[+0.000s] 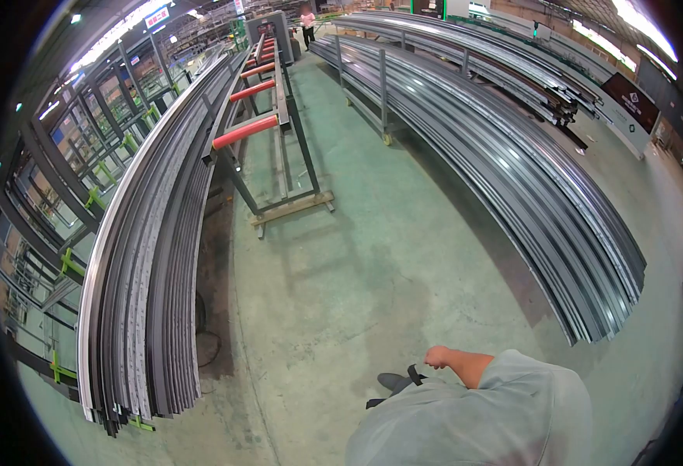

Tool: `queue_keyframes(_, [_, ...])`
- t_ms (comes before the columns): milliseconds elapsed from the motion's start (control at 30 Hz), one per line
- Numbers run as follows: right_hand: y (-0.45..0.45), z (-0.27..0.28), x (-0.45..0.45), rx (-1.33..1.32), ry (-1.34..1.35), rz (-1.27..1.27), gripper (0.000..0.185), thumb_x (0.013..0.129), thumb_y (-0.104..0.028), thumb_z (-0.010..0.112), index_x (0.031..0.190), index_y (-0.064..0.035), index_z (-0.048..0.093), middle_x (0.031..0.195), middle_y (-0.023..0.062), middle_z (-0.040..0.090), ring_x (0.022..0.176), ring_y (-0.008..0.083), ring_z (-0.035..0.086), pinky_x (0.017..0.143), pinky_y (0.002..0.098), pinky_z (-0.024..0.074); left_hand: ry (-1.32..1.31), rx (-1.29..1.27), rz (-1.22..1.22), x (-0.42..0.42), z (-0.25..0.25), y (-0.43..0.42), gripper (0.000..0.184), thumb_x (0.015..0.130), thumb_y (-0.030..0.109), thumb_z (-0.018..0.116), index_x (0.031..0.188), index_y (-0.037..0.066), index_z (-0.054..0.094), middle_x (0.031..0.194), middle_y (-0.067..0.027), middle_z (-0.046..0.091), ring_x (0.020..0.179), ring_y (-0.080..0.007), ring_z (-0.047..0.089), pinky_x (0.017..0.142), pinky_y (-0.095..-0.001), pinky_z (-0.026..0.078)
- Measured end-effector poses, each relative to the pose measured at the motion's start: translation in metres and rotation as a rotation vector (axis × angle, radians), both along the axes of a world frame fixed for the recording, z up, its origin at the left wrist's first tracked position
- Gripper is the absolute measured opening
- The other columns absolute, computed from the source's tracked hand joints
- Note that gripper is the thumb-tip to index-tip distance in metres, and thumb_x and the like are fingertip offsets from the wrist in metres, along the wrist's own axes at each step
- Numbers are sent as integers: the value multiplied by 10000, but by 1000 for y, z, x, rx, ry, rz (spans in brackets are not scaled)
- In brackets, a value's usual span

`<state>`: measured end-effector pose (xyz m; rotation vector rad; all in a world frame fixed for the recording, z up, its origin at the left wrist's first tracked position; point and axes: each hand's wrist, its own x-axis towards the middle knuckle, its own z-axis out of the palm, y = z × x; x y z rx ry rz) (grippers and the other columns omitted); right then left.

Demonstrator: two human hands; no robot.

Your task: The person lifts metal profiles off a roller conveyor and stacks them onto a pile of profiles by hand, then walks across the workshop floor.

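Head view is showing the right hand [436, 357] at the bottom centre of the frame, hovering before a loose, pale grey-green fabric shirt [473, 419]; its fingers are appearing curled inward, and I cannot tell whether they are gripping anything. The left hand is lying outside the frame, so I cannot tell its state. Just beside the right hand, a thin black strip [414, 375] is sticking up near a dark grey, rounded shoe [393, 381].

From the upper centre to the lower right, a broad stack of long, glossy grey metal profiles [505, 159] is sweeping down, well apart from the hand, its ribbed lengths catching white glints. Grey square metal posts [383, 89] are standing along its left edge. On the left, a second stack of silver and dark metal profiles [135, 272] is ending raggedly at the lower left. Between them, at the upper centre, a dark metal stand [303, 147] is carrying smooth red cylindrical rollers [246, 131], its foot resting on a wooden beam [293, 208].

Underneath, a scuffed, pale green floor [341, 272] is spreading through a large workshop. Bright strip lights [644, 28] are glowing at the upper right, and a distant person [308, 27] is standing at the top centre.
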<state>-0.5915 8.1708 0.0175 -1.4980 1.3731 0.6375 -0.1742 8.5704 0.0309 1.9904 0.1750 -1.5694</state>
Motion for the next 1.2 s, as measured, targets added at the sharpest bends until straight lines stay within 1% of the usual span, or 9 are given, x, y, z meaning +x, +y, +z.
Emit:
queue_keyframes(200, [-7,-12,-3,-60,-68,126,336,834,-325,521,917,-36,672,839,101,681,666,228,649,564,370,537,-7,-9,33,-1,4,7,445,908,358,534,1178,4,557,1009,-147,610,887,-289,570,745,-406,457])
queue_keyframes(300, [-9,23,10,34,31,-52,344,840,-323,509,915,-27,668,831,99,680,668,229,652,562,365,538,-11,-14,55,-3,5,13,445,908,353,536,1182,3,554,1019,-152,613,899,-295,575,754,-410,461])
queue_keyframes(400, [-6,1,8,56,31,-77,347,845,-324,501,907,-26,669,821,98,682,626,227,641,547,359,532,-16,-20,73,-3,7,20,445,908,349,537,1187,3,552,1030,-156,616,910,-300,581,763,-414,465])
queue_keyframes(667, [4,-8,9,-30,-48,214,332,840,-326,517,890,-38,672,823,93,687,604,209,641,545,352,534,-66,-104,136,3,8,32,447,909,338,540,1200,0,545,1059,-168,624,942,-315,596,787,-425,476])
queue_keyframes(800, [5,-10,13,36,-10,-4,332,840,-333,531,894,-38,674,822,88,687,599,209,639,545,348,530,-110,-225,189,9,10,28,447,909,333,542,1207,-1,542,1073,-174,628,957,-322,604,799,-431,481])
queue_keyframes(900, [6,-6,10,-28,-55,140,338,839,-338,540,919,-41,679,831,83,689,596,209,639,547,345,529,-134,-239,201,19,13,14,459,896,324,554,1215,-6,534,1094,-197,621,986,-347,600,809,-429,484])
queue_keyframes(967, [4,1,15,38,18,2,339,840,-336,537,925,-41,680,837,81,691,594,210,638,548,343,529,-142,-186,202,30,20,-5,485,870,310,577,1226,-15,522,1122,-237,604,1029,-391,583,818,-420,484])
queue_keyframes(1067, [5,9,16,60,30,-58,340,841,-331,533,939,-39,678,844,80,692,590,212,638,546,341,528,-249,-225,222,35,53,-43,313,878,244,584,1080,7,573,801,-59,606,640,-141,556,494,-274,433])
queue_keyframes(1200, [8,24,15,69,24,-95,342,838,-324,537,958,-33,670,875,90,691,617,208,647,544,343,527,-327,-258,106,45,105,-76,343,854,274,613,1076,13,589,957,-80,642,789,-185,608,653,-313,492])
